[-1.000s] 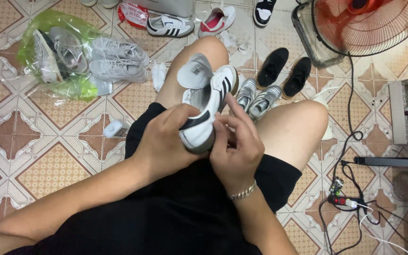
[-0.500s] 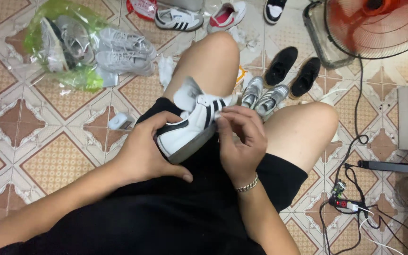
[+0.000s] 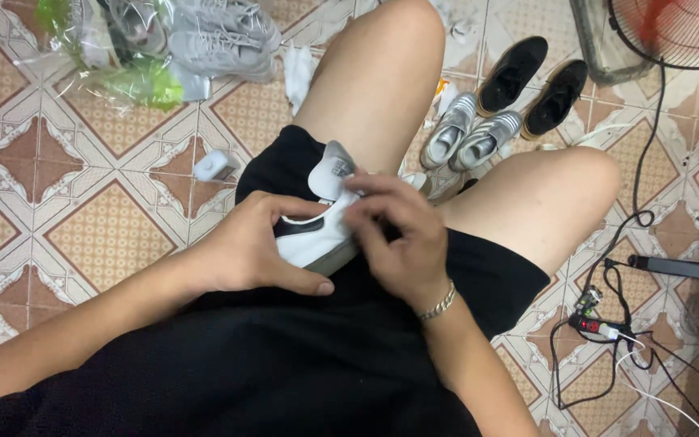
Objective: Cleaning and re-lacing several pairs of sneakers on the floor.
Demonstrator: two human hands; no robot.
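Head view: a white sneaker with black stripes [image 3: 317,235] is held on the lap, over the black shorts [image 3: 479,267], between the two thighs. Compared with half a second ago, the shoe has been drawn closer to the body and lowered, and its tongue now stands up towards the camera. The left hand [image 3: 244,251] is curled around the heel and side of the shoe, the thumb pressed along the sole edge, so the shoe is firmly gripped. The right hand [image 3: 402,235] has been brought over the top of the shoe; its fingers are bent and spread across the lace area, touching it, though whether a lace is pinched cannot be told. The work appears to have settled on the upper of the shoe, judged from where the fingers rest.

On the patterned tiled floor [image 3: 107,235], a pair of silver sneakers [image 3: 467,137] and a pair of black shoes [image 3: 531,85] are seen beyond the knees, grey sneakers in a plastic bag [image 3: 171,40] at the upper left, and tangled cables [image 3: 608,324] at the right.
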